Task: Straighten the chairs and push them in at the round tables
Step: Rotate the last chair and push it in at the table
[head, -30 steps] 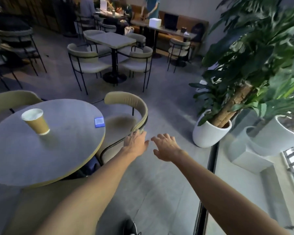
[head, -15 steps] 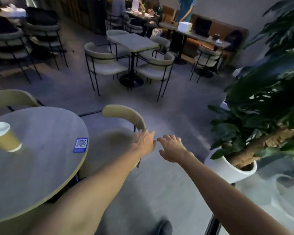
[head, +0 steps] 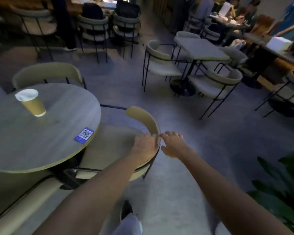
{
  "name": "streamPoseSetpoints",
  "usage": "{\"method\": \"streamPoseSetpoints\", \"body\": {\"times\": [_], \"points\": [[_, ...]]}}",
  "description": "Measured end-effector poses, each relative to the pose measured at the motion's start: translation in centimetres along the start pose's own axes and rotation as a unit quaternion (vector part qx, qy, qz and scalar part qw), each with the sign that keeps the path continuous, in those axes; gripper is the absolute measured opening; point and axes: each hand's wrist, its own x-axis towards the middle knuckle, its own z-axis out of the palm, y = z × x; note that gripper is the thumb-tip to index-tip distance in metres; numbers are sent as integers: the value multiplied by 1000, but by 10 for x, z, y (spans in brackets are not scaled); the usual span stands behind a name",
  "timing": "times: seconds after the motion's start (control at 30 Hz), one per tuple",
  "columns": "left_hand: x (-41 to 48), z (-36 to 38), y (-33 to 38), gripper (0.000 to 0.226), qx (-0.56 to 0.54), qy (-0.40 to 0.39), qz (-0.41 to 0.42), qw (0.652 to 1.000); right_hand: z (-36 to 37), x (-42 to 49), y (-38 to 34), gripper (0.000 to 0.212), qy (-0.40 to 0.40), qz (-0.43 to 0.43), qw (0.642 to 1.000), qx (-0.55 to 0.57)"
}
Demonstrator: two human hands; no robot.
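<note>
The only print in view was a QR code on a blue sticker [head: 84, 135], which lay at the rim of the round surface [head: 41, 146]; its small text was too blurred to read. A paper cup [head: 32, 102] stood farther in. The near chair [head: 142, 119] sat at that rim, its seat partly tucked beneath. The left hand [head: 145, 146] lay with loose, straight fingers on the curved backrest. The right hand [head: 174, 146] was spread wide just outside it; whether it touched was unclear. Bare floor [head: 202, 133] lay open beyond the chair, with a plant [head: 282, 192] near the lower right.
</note>
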Motion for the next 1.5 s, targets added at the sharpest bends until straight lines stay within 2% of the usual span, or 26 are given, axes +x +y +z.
{"method": "streamPoseSetpoints", "body": {"times": [0.23, 0.4, 0.5, 0.7, 0.9, 1.1, 1.2, 1.33, 1.5], "points": [[82, -2, -20, 45, -22, -5, -70, 997, 3, 100, 32, 46, -6, -78, 997, 8], [131, -18, -18, 39, -47, -2, -88, 995, -10, 160, 57, 47, -13, -104, 994, -10], [146, -21, -20, 36, -54, -5, -114, 992, -12, 187, 64, 48, -29, -127, 991, -22], [170, -23, -22, 45, -52, 8, -186, 981, -26, 247, 66, 48, -34, -201, 978, -37], [190, -3, -25, 51, -79, -10, -340, 937, -23, 298, 55, 48, -46, -346, 935, -56], [202, 4, 10, 42, -115, -3, -464, 878, -30, 330, 63, 47, -51, -476, 873, -95], [203, 6, 25, 43, -127, 1, -506, 853, -28, 339, 67, 44, -51, -504, 854, -118], [191, 22, 43, 44, -139, 3, -545, 827, -8, 336, 74, 51, -81, -532, 829, -151], [176, 47, 60, 43, -150, 8, -576, 804, 16, 323, 79, 50, -104, -556, 805, -177]]}}
